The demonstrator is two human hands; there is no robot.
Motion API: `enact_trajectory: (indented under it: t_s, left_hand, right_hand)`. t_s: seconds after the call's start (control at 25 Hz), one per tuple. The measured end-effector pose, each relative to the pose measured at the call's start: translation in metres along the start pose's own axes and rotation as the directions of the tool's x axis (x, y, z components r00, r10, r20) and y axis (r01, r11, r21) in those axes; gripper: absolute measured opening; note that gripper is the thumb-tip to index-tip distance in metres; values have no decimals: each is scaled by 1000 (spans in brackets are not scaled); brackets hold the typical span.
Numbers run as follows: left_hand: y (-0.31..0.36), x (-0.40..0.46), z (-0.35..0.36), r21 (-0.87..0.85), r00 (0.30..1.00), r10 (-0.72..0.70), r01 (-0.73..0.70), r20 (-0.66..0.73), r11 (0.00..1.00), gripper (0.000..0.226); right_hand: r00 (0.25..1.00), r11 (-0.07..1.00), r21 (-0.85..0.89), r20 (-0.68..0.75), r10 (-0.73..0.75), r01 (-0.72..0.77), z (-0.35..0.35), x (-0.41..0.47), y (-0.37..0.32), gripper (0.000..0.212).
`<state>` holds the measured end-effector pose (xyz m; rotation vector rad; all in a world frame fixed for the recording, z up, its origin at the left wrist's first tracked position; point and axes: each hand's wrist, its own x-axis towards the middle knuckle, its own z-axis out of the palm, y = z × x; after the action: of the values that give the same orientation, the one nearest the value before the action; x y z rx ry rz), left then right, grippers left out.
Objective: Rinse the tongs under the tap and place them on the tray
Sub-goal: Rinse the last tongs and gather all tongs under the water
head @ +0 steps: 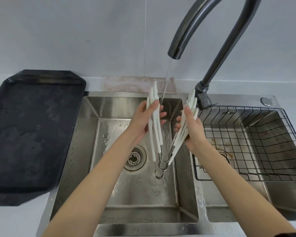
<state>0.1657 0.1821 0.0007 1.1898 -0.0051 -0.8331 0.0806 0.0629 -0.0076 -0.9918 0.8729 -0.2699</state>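
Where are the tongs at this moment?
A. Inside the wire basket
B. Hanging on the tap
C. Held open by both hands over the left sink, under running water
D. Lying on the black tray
C: the left hand and the right hand each grip one arm of the tongs, spread under the tap stream.

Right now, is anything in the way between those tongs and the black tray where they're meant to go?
Nothing visible blocks the way. The white tongs are held spread over the left sink basin by the left hand and the right hand; the black tray lies just left of it, with nothing on it.
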Motion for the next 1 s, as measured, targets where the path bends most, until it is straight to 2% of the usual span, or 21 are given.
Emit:
enact_trajectory:
  t_s: [0.12,0.24,0.36,0.48,0.6,0.64,0.76,0.8,0.88,1.0]
  left_hand:
    - [3,4,6,96,999,18,-22,40,995,18]
    - [6,3,10,233,997,27,-43,69,972,22]
    - [12,-1,16,430,995,63,-89,73,898,24]
    - [15,-1,23,587,992,127,-108,8,802,36]
    - [18,-2,28,566,975,209,-213,72,796,11]
    - [20,-3,30,555,967,229,-252,111,793,12]
    - [22,-5,35,559,940,294,-340,173,756,48]
    - [23,-4,35,565,934,322,-350,153,747,53]
    - [25,0,36,583,925,371,-346,81,735,47]
    - [28,5,33,565,900,435,-372,25,737,24]
  right_hand:
    - [992,985,121,29,119,-122,-9,-2,4,41]
    - [989,976,156,36,146,-150,-12,-1,9,43]
    - [990,974,179,37,136,-140,-12,-1,10,35]
    - [990,976,172,55,126,-134,-11,0,13,35]
    - [992,975,188,63,110,-120,-11,0,14,34]
    - [993,973,204,64,97,-108,-12,0,13,33]
    - [996,976,206,57,65,-76,-11,0,9,35]
    - [997,979,193,54,52,-62,-11,0,8,39]
    - [1000,989,143,26,15,-19,-9,-1,7,44]
    - [999,995,88,0,-54,54,-4,-6,4,23]
